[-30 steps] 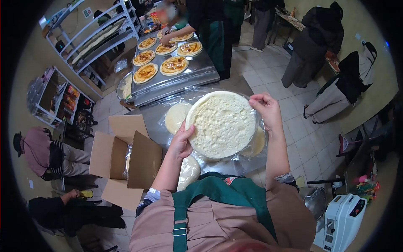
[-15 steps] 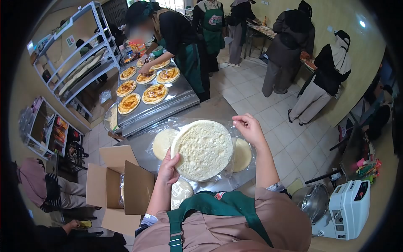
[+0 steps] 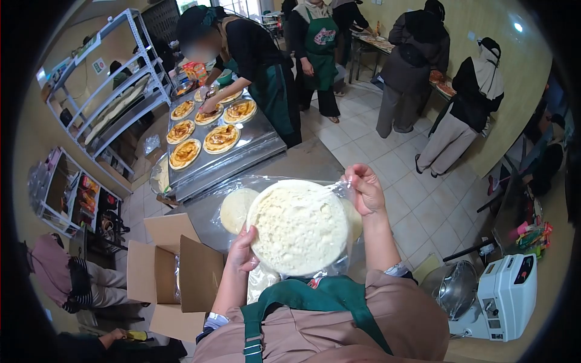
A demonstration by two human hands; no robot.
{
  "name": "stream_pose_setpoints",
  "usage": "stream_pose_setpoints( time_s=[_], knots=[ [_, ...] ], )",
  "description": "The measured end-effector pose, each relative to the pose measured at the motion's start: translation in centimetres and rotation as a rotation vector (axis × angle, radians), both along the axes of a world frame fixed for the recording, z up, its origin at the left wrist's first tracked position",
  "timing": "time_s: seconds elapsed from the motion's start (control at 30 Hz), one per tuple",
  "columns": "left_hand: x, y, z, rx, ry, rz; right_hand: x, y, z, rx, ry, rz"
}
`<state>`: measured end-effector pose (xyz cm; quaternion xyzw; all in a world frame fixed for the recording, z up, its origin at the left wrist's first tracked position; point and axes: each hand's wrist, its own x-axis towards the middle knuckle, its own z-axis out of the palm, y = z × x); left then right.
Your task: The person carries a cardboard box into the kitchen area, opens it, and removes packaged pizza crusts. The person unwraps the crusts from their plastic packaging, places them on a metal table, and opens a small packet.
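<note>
A round, pale pizza base (image 3: 298, 228) with a pitted surface is held up in front of my chest. My left hand (image 3: 244, 249) grips its left edge, thumb on the near face. With fingers pinched, my right hand (image 3: 365, 190) holds a clear plastic bag (image 3: 343, 257) at its upper right corner. The plastic stretches along the right side of the base and overlaps it there. Behind, on the metal table (image 3: 315, 158), lie another base (image 3: 236, 210) to the left, one mostly hidden to the right, and a wrapped one (image 3: 262, 282) close to my apron.
An open cardboard box (image 3: 200, 272) stands at the left. Beyond it, a co-worker bends over a metal counter (image 3: 242, 158) with several topped pizzas (image 3: 222, 138). A white stand mixer (image 3: 507, 296) is at right. Other people stand farther back on the tiled floor.
My right hand has come down onto the plastic and now pinches its corner, pulling it taut beside the base. The base has shifted slightly right and down in view.
</note>
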<state>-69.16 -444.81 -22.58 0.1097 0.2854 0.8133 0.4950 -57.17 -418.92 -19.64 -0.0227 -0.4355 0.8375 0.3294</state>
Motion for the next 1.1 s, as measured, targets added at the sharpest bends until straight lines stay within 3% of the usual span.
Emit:
stream_pose_setpoints(
  time_s=[0.07, 0.1, 0.23, 0.63, 0.8, 0.9, 0.93, 1.03, 1.07, 1.1],
  knots=[
    [0.7, 0.5, 0.6, 0.031, 0.002, -0.030, -0.6, -0.8, 0.2, -0.213, 0.440, 0.264],
    [1.0, 0.6, 0.7, 0.058, 0.000, -0.056, -0.8, -1.0, 0.3, -0.272, 0.482, 0.268],
    [1.3, 1.0, 1.0, 0.022, 0.044, -0.044, -0.4, -0.8, 0.5, -0.369, 0.477, 0.228],
    [2.6, 0.6, 3.4, 0.035, 0.020, -0.145, 2.9, -2.7, 5.0, -0.129, 0.675, 0.247],
    [1.5, -0.8, 0.1, 0.019, -0.156, -0.089, 4.8, -2.1, 6.0, -0.247, 0.896, 0.270],
    [0.2, -2.1, -0.8, 0.032, -0.229, -0.018, 5.8, -0.6, 6.0, 0.269, 0.460, -0.182],
    [0.1, -2.3, -0.9, 0.039, -0.223, 0.060, 5.3, -0.8, 5.5, 0.267, 0.458, -0.184],
    [0.7, -1.6, 1.2, 0.018, 0.035, 0.253, 2.2, -3.5, 3.1, 0.426, -0.083, -0.223],
    [1.3, -1.2, 2.4, 0.001, 0.194, 0.352, 1.2, -4.6, 1.5, 0.540, -0.232, -0.255],
    [2.1, -0.9, 3.4, -0.027, 0.192, 0.393, 0.4, -5.9, 0.5, 0.564, -0.288, -0.240]
  ],
)
